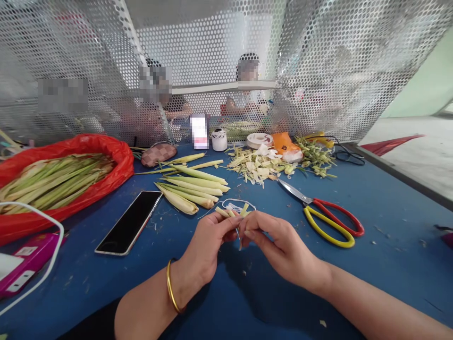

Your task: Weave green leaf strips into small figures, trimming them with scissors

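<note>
- Nearest, the left hand (207, 243) is curled in, thumb and forefinger pinching a few pale green strips (222, 212); gold bangle (170, 285) on its wrist.
- Right hand (279, 248) also drawn in, thumb against fingers, gripping the same strips from the other side; exact contact partly hidden by the fingers. Opposed pinch probably steadies so small a piece.
- Strips sit between both sets of fingertips, above the blue surface (392, 269). Thin white cord (244, 200) loops just beyond; whether it joins them, cannot tell.
- Scissors (311, 201) lie right of the right hand, handles angled to that arm, likely for easy pick-up.
- Dark-screened phone (130, 222) to the left, apart from the fingers.
- Pale husk stalks (198, 186) fanned beyond the left hand, thicker ends rightward; perhaps so single ones lift off easily.
- Red bag (123, 153) far left, rim spread wide, presumably for reaching its long leaves (60, 177).
- Trimmings (247, 165) heaped farther off, seemingly set aside; orange packet (282, 143) behind.
- Perforated partition (212, 47) at back, people beyond.
</note>
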The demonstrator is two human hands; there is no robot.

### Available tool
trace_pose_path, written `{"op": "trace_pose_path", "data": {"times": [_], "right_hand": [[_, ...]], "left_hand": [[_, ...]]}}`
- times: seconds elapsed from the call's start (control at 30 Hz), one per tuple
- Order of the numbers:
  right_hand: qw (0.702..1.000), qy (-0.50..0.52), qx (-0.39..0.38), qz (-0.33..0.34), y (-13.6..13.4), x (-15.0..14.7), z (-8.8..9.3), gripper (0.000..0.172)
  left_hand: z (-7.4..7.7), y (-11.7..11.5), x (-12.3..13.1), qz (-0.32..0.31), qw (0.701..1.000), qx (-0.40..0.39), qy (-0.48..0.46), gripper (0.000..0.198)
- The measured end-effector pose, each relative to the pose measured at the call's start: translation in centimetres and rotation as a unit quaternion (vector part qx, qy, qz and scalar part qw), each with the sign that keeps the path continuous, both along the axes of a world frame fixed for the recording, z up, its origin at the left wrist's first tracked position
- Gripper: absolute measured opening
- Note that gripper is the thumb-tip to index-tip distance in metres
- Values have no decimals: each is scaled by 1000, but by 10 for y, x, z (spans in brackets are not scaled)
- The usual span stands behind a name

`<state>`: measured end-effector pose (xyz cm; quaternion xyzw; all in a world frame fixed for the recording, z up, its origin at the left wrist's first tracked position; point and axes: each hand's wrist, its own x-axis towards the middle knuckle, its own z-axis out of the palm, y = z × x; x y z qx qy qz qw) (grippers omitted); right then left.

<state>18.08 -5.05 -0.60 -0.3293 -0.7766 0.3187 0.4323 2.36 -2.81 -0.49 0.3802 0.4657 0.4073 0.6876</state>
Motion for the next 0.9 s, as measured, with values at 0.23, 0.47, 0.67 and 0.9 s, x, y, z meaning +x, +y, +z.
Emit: {"op": "trace_pose_path", "data": {"times": [0.23,0.47,0.67,0.9], "right_hand": [[997,43,-63,-4,-5,-3,-6,17],[938,256,-218,-87,1,-6,-4,18],[894,276,-331,-120,10,-5,-6,33],[891,281,-345,-91,9,-6,-3,23]], "left_hand": [[0,2,-1,16,1000,-15,-22,24],[5,3,-4,19,994,-63,-88,24],[4,1,-4,-3,993,-67,-94,18],[1,-2,-3,-75,994,-58,-61,30]]}}
